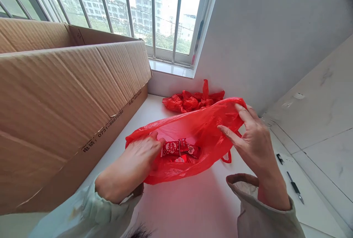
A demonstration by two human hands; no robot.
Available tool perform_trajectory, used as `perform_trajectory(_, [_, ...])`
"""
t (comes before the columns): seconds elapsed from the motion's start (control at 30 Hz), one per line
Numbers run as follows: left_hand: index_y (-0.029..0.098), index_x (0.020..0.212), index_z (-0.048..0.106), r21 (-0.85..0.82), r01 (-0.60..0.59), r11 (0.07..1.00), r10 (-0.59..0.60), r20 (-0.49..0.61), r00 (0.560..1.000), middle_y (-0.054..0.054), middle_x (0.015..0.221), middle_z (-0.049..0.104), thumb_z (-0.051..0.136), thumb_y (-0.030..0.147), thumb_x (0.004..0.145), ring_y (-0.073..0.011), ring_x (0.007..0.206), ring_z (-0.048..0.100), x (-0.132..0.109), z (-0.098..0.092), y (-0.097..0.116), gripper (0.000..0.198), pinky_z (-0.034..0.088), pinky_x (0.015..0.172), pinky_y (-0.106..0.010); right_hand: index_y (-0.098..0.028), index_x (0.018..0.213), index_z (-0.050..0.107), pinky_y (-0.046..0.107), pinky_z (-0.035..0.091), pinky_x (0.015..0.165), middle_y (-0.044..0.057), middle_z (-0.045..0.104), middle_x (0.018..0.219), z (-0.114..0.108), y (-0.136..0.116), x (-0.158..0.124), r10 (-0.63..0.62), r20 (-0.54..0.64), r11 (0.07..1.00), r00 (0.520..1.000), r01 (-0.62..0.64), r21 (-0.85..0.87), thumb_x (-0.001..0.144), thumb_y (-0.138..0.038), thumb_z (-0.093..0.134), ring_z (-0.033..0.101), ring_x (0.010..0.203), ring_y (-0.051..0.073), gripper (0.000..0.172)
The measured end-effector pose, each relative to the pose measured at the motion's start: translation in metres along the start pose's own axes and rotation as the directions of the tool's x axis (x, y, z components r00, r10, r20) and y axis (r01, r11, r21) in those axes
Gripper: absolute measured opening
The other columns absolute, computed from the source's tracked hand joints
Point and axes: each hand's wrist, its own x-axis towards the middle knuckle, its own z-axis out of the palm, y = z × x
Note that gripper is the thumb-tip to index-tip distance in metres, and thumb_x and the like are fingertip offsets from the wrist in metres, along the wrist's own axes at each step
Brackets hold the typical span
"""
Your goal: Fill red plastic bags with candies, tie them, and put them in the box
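A thin red plastic bag is spread wide at its mouth above the white tabletop. My right hand grips its right rim, thumb inside and fingers over the outer edge. Reaching into the bag from the left, my left hand is closed, its fingertips at the left end of a red wrapped packet printed with a white character. Most of this hand's fingers are hidden. Beside that packet lie another red wrapped packet and a smaller red wrapper in the bag.
A large open cardboard box fills the left side. Several knotted red bags lie against the wall behind the open bag. To the right are a black pen and its cap. A barred window is at the back.
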Motion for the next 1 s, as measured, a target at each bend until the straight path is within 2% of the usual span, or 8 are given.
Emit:
perform_trajectory(0.1, [0.016,0.101,0.063,0.049,-0.067,0.997,0.068,-0.003,0.998,-0.013,0.12,0.059,0.036,0.002,0.085,-0.0232,0.095,0.06,0.001,-0.017,0.013,0.035,0.049,0.082,-0.038,-0.02,0.143,0.038,0.046,0.049,0.096,0.013,0.044,0.145,0.0,-0.002,-0.001,0.003,-0.051,1.0,0.999,-0.004,-0.026,0.086,-0.038,0.059,0.049,0.127,0.031,0.064])
perform_trajectory(0.23, [0.019,0.101,0.061,0.027,-0.12,0.992,0.121,-0.041,0.992,-0.009,0.117,0.06,0.041,0.007,0.087,-0.0247,0.103,0.057,0.001,-0.03,0.019,0.027,0.047,0.087,-0.038,-0.021,0.15,0.024,0.044,0.049,0.098,0.012,0.033,0.153,0.001,-0.003,-0.003,0.008,-0.044,0.999,0.999,-0.01,-0.043,0.087,-0.033,0.057,0.04,0.136,0.03,0.072])
perform_trajectory(0.47, [0.024,0.087,0.064,-0.208,-0.076,0.975,0.072,-0.028,0.997,-0.002,0.086,0.067,0.036,0.01,0.086,-0.0185,0.079,0.062,-0.02,-0.038,0.015,0.032,0.051,0.072,-0.028,-0.015,0.145,0.036,0.047,0.046,0.101,0.013,0.038,0.151,0.007,0.005,-0.005,-0.009,0.201,0.997,0.979,0.024,-0.07,0.087,-0.029,0.053,0.042,0.134,0.03,0.062])
perform_trajectory(0.57, [0.025,0.084,0.064,-0.245,-0.08,0.966,0.086,0.014,0.996,0.0,0.082,0.066,0.035,0.01,0.088,-0.0158,0.072,0.06,-0.023,-0.051,0.019,0.032,0.048,0.066,-0.025,-0.013,0.143,0.04,0.048,0.047,0.1,0.015,0.045,0.145,0.008,0.008,-0.004,0.016,0.195,0.996,0.981,0.001,-0.088,0.087,-0.031,0.054,0.046,0.131,0.032,0.061])
perform_trajectory(0.7, [0.021,0.068,0.057,-0.196,-0.198,0.96,0.227,0.136,0.964,0.004,0.062,0.056,0.049,0.023,0.092,-0.0107,0.054,0.049,-0.005,-0.074,0.024,0.026,0.037,0.051,-0.022,-0.012,0.142,0.04,0.046,0.051,0.092,0.015,0.05,0.14,0.007,0.013,-0.004,0.067,0.136,0.992,0.988,-0.051,-0.118,0.086,-0.028,0.054,0.055,0.12,0.032,0.06])
perform_trajectory(0.77, [0.02,0.07,0.06,-0.214,-0.278,0.937,0.288,0.019,0.957,0.004,0.06,0.056,0.052,0.029,0.093,-0.009,0.053,0.047,0.007,-0.084,0.025,0.026,0.036,0.05,-0.021,-0.013,0.142,0.039,0.043,0.053,0.086,0.015,0.052,0.138,0.005,0.015,-0.004,0.106,0.113,0.987,0.988,-0.09,-0.137,0.085,-0.027,0.054,0.062,0.109,0.03,0.061])
perform_trajectory(0.87, [0.021,0.076,0.064,-0.283,-0.286,0.915,0.193,-0.315,0.929,0.005,0.063,0.058,0.06,0.03,0.09,-0.0076,0.054,0.048,0.017,-0.092,0.023,0.017,0.037,0.05,-0.02,-0.015,0.142,0.04,0.04,0.054,0.082,0.013,0.056,0.134,0.001,0.018,-0.003,0.157,0.082,0.979,0.984,-0.145,-0.143,0.085,-0.028,0.056,0.066,0.098,0.026,0.06])
perform_trajectory(1.0, [0.023,0.081,0.067,-0.308,-0.209,0.928,0.048,-0.458,0.888,0.005,0.072,0.061,0.068,0.032,0.084,-0.0099,0.066,0.055,0.013,-0.093,0.017,0.009,0.044,0.062,-0.02,-0.019,0.138,0.045,0.036,0.053,0.077,0.01,0.058,0.131,-0.003,0.02,-0.003,0.166,0.047,0.98,0.985,-0.16,-0.116,0.085,-0.031,0.056,0.066,0.086,0.021,0.056])
